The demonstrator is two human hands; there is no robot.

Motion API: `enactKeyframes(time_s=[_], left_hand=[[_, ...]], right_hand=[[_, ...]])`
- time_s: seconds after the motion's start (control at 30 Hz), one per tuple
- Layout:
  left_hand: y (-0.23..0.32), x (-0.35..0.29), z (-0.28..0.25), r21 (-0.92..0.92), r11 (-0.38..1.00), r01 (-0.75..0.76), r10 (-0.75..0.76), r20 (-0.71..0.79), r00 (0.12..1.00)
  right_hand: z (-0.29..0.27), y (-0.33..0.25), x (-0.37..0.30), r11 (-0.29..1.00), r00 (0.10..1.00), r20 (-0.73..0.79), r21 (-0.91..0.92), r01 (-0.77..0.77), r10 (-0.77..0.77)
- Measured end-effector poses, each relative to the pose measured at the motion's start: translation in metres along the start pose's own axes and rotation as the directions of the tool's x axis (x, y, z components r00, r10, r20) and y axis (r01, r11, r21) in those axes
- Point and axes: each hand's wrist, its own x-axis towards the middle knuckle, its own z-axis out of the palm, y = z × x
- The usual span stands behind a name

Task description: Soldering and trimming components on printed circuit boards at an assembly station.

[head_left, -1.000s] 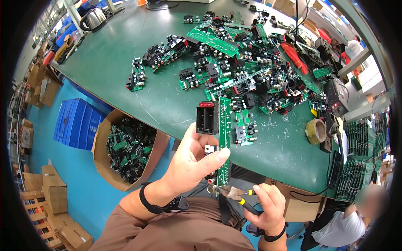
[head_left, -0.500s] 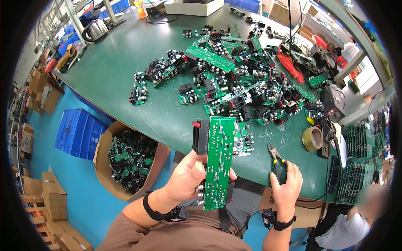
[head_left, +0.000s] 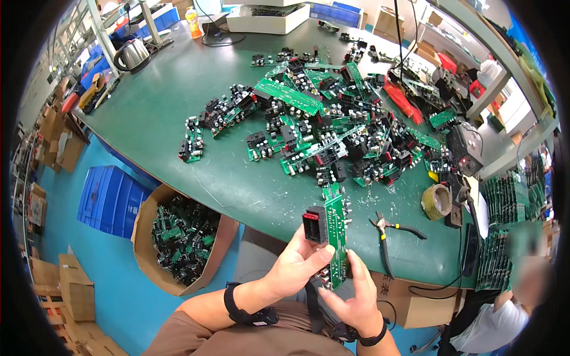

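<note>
the left hand (head_left: 303,264) is gripping the board (head_left: 339,231), its thumb pressing on the green face and its fingers curling behind. the board is standing near upright in view, above the lap at the table's (head_left: 261,204) near edge. a black connector (head_left: 316,229) is jutting from its left side. the right hand (head_left: 356,292) is flanking the lower end, half open, fingers lying along the right edge and thumb pointing at the bottom; whether it is bearing any weight, i cannot tell.

for good handling, the left hand should be carrying the load close to the connector, which is probably making that side heavier. the right hand should be steadying by the edges, keeping fingertips off solder points, which may be pricking skin. a light grip should be sparing the small parts.

the pliers (head_left: 380,224) are lying open on the table, one handle reaching its edge, so elbows and board should be staying clear of it. beyond, the pile (head_left: 289,98) is spreading loosely; the carton (head_left: 142,252) of boards is standing at lower left.
</note>
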Motion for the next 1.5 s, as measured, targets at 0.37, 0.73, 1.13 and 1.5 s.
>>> enactKeyframes(time_s=[0.37,0.73,1.13,1.5], left_hand=[[0.064,-0.001,-0.047,0.952,0.251,-0.177,0.456,0.045,0.889],[0.074,0.0,-0.093,0.984,-0.169,0.053,0.529,0.045,0.848],[0.079,0.005,-0.043,0.946,0.286,-0.155,0.399,0.03,0.917],[0.062,0.034,-0.036,0.957,0.263,-0.127,0.347,0.029,0.937]], right_hand=[[-0.006,0.042,0.002,0.95,0.967,-0.254,-0.304,-0.075,-0.005],[-0.006,0.049,0.002,0.946,0.984,-0.163,-0.299,-0.121,0.074],[-0.182,0.119,-0.031,0.759,0.662,-0.565,0.651,-0.01,0.493],[-0.265,0.224,-0.029,0.416,0.664,-0.355,0.906,0.072,0.658]])
